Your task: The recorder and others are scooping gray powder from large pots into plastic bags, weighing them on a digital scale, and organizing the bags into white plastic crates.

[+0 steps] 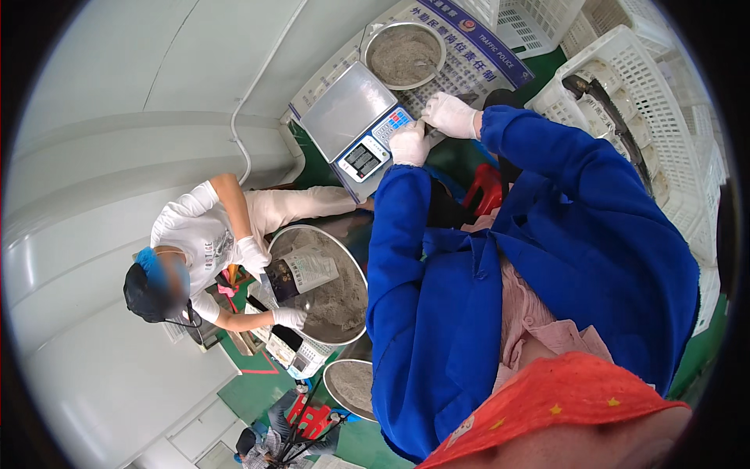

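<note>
Both my hands wear white gloves and blue sleeves. My left hand (410, 144) is closed beside the keypad of a weighing scale (348, 111), which has a flat metal plate and a display. Just right of it, my right hand (451, 116) is closed too, its fingertips almost meeting the left ones. A small dark edge shows between them; what they pinch is too small to make out. Beyond the scale, a metal bowl (370, 48) holds grey-brown powder, with a metal utensil (426, 62) resting in it.
At the left, a co-worker (187, 227) in white gloves holds a dark and silver pouch (301, 273) over a large powder basin (344, 341). Another powder bowl (328, 374) stands nearer. White plastic crates (625, 51) stand at the right. A red stool (486, 187) is beneath my arms.
</note>
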The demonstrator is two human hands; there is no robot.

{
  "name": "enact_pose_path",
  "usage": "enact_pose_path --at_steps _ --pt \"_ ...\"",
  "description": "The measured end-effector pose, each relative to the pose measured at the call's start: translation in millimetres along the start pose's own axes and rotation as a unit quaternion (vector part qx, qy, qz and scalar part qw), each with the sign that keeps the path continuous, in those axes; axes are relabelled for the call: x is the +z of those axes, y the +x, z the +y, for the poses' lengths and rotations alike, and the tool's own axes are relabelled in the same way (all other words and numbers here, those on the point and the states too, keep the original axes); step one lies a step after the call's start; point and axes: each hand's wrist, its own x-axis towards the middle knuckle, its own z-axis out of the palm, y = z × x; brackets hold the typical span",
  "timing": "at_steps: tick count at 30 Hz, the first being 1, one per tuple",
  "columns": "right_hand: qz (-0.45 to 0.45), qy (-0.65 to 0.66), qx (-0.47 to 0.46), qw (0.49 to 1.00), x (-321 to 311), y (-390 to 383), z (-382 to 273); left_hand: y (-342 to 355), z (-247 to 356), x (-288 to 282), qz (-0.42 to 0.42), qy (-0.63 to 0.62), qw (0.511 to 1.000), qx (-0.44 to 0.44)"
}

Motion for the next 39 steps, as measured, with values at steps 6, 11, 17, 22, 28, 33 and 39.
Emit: enact_pose_path --at_steps 6,11,17,22,28,33,39 --pt "0.029 -0.048 -0.036 0.998 6.0 12.8 -2.0 -3.7 -4.0 -0.6 0.000 0.018 1.000 -0.005" --pt "0.135 0.072 -0.058 0.987 23.1 9.4 3.7 -4.7 -9.4 14.2 -0.065 -0.036 0.997 -0.023" --pt "0.113 0.109 -0.085 0.984 41.2 15.9 6.5 -5.0 -19.8 37.6 -0.102 -0.004 0.995 -0.004" --pt "0.073 0.064 -0.081 0.992 58.2 2.6 30.8 -12.1 -20.3 45.1 -0.071 0.050 0.996 0.007" --pt "0.022 0.034 -0.079 0.996 50.0 -10.3 73.3 -12.5 -32.1 53.6 -0.051 0.068 0.996 -0.014" --pt "0.068 0.060 -0.075 0.993 53.4 -37.4 103.2 -16.3 -29.0 52.3 -0.046 0.054 0.997 -0.012" --pt "0.013 0.058 -0.022 0.998 64.4 -71.5 137.7 -12.1 -7.4 39.2 -0.046 0.041 0.998 0.005"
